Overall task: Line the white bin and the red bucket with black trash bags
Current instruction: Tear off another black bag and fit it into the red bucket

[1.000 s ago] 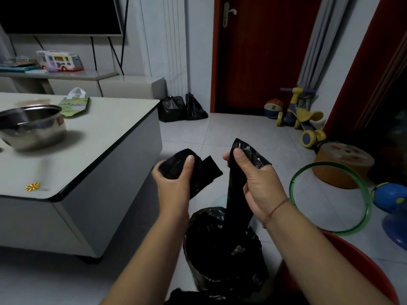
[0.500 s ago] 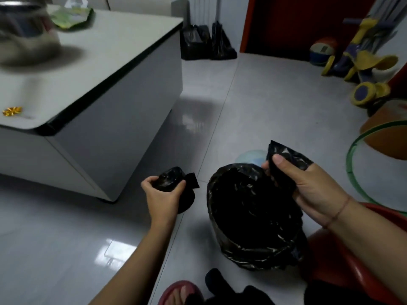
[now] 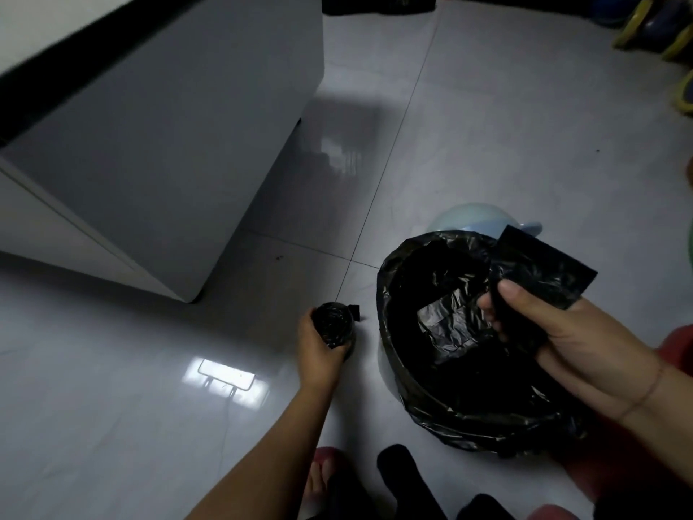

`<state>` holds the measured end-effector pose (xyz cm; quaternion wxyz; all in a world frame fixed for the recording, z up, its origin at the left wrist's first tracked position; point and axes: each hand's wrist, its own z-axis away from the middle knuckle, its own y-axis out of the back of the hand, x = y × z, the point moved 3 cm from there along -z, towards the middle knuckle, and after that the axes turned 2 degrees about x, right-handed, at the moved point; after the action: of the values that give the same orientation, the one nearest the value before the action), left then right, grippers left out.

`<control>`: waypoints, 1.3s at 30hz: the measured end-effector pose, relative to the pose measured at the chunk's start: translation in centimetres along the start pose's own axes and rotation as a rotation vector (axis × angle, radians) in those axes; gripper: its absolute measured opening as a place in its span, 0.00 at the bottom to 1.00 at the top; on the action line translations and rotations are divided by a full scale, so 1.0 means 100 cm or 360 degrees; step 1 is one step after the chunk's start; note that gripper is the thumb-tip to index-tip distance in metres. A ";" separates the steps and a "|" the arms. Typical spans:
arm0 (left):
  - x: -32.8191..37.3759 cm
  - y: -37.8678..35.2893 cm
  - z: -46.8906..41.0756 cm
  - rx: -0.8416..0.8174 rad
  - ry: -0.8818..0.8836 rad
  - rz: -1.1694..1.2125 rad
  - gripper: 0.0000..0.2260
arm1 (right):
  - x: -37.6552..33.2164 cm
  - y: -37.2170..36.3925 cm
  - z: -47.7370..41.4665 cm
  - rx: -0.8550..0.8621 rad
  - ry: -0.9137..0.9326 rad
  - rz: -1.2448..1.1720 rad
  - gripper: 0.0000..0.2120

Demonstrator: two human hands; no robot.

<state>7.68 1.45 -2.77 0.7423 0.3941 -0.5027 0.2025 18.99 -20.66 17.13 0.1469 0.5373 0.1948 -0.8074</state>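
The grey side of the desk [image 3: 161, 144] filled the upper left, standing on the pale tiled floor [image 3: 487, 144]. Below and to the right of its corner, my left hand [image 3: 322, 354] reached down near the floor, its grip closed around the roll of trash bags [image 3: 333, 326], with a small black flap sticking out on the roll's right side. Just beside that hand, to the right, stood the white bin [image 3: 386, 369], only a sliver of its pale wall showing under the black liner [image 3: 442, 332] folded over its rim and hanging down its outside. A light blue lid-like thing [image 3: 465, 219] lay on the floor right behind the bin. My right hand [image 3: 562, 332] was over the bin's right rim, its grip pinched shut on a folded trash bag [image 3: 540, 272], thumb on top. The red bucket [image 3: 678, 343] showed only as a blurred red edge at the far right, partly hidden behind my right forearm. Yellow toy wheels [image 3: 645, 24] sat in the top right corner. My foot in a pink slipper [image 3: 322, 467] showed at the bottom.
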 end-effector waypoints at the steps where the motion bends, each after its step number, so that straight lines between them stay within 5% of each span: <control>1: -0.003 -0.001 0.001 -0.0001 -0.0039 -0.0029 0.36 | 0.000 0.000 0.000 0.0002 0.0002 0.0025 0.12; 11: 0.027 0.019 0.018 -0.0184 0.0084 -0.0440 0.52 | -0.040 -0.011 0.019 -0.0082 -0.0113 -0.0007 0.12; 14: 0.078 0.035 0.025 -0.0113 -0.0034 -0.0415 0.44 | -0.073 -0.015 0.034 -0.0134 -0.0082 0.0060 0.12; 17: 0.147 0.048 0.035 -0.0151 -0.0103 -0.0204 0.26 | -0.111 -0.021 0.052 -0.0180 -0.0009 0.0125 0.13; 19: 0.192 0.051 0.049 -0.0327 -0.0053 -0.0007 0.18 | -0.139 -0.025 0.064 -0.0208 0.0044 0.0149 0.13; 22: 0.247 0.049 0.076 -0.0686 -0.0106 0.0086 0.18 | -0.183 -0.032 0.086 -0.0362 0.0084 0.0213 0.15; 26: 0.295 0.042 0.098 -0.1010 -0.0369 0.0147 0.32 | -0.236 -0.040 0.119 -0.0580 0.0141 0.0313 0.17; 33: 0.316 0.025 0.104 -0.1112 -0.0392 0.0096 0.45 | -0.312 -0.031 0.168 -0.0703 0.0390 0.0270 0.18; 36: 0.312 0.013 0.112 -0.1216 -0.0397 0.0074 0.35 | -0.329 -0.018 0.181 -0.0792 0.0463 0.0161 0.19; 39: 0.315 0.002 0.123 -0.1402 -0.0423 0.0238 0.13 | -0.333 -0.003 0.187 -0.0825 0.0505 0.0157 0.20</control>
<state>13.31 -11.10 28.10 0.7514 0.0267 -0.6587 -0.0296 16.34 -28.25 54.50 0.2859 0.6100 0.3884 -0.6288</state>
